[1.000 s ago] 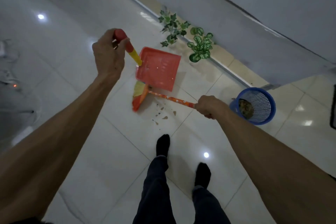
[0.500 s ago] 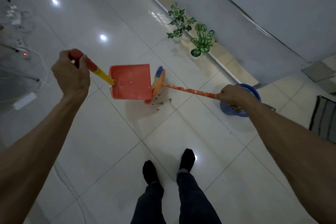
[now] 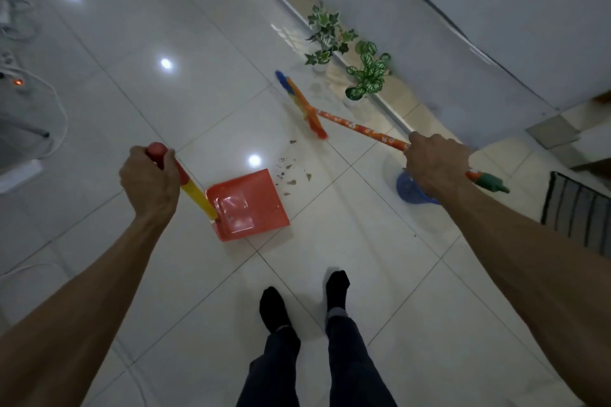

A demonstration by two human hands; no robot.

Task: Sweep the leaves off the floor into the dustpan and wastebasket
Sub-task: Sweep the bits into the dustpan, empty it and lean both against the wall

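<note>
My left hand (image 3: 150, 182) grips the red and yellow handle of the red dustpan (image 3: 248, 205), which sits low over the white tiled floor with its mouth toward the far right. Several small brown leaf bits (image 3: 291, 172) lie just beyond that mouth. My right hand (image 3: 436, 165) grips the orange patterned stick of the broom (image 3: 360, 129). The broom's orange and blue head (image 3: 302, 106) is beyond the leaf bits, toward the wall. The blue wastebasket (image 3: 411, 190) is mostly hidden under my right hand and forearm.
Two small potted green plants (image 3: 344, 49) stand by the wall's skirting at the far right. A striped mat (image 3: 578, 215) lies at the right edge. Cables and a white power strip (image 3: 20, 172) lie at the left. My two feet (image 3: 304, 301) stand in dark socks near the bottom.
The dustpan has come down and nearer to me, its mouth now facing the leaf bits. The broom head has swung away toward the plants, leaving the leaf bits between it and the pan.
</note>
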